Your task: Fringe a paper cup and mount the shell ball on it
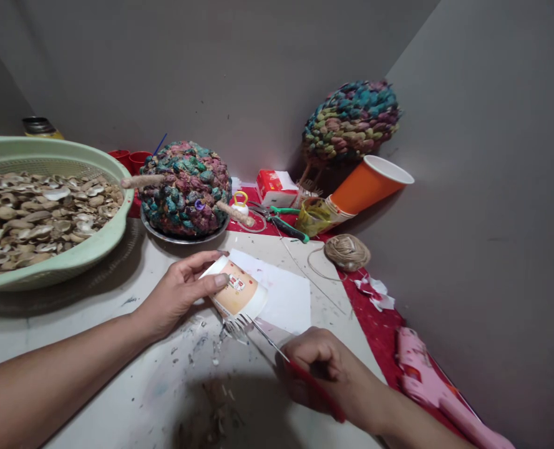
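My left hand (pixel 186 284) is wrapped round a paper cup (pixel 246 288) with an orange-tan printed band, thumb on its side. The cup lies tilted, and one edge is cut into narrow white strips. My right hand (pixel 319 368) grips red-handled scissors (pixel 312 383), whose blades reach the cup's fringed edge. Beneath the cup lies a white sheet of paper (pixel 291 293). Behind my left hand, a ball covered in painted, shell-like pieces (pixel 186 187) rests in a metal bowl (pixel 183 236); two twine-wrapped sticks poke out of it.
At left stands a green basket (pixel 94 249) of empty shells. Farther back are green-handled pliers (pixel 289 227), a twine ball (pixel 347 252), a tilted orange paper cup (pixel 365 187) and a second painted, shell-covered form (pixel 352 121). A pink glue gun (pixel 427 374) lies at right.
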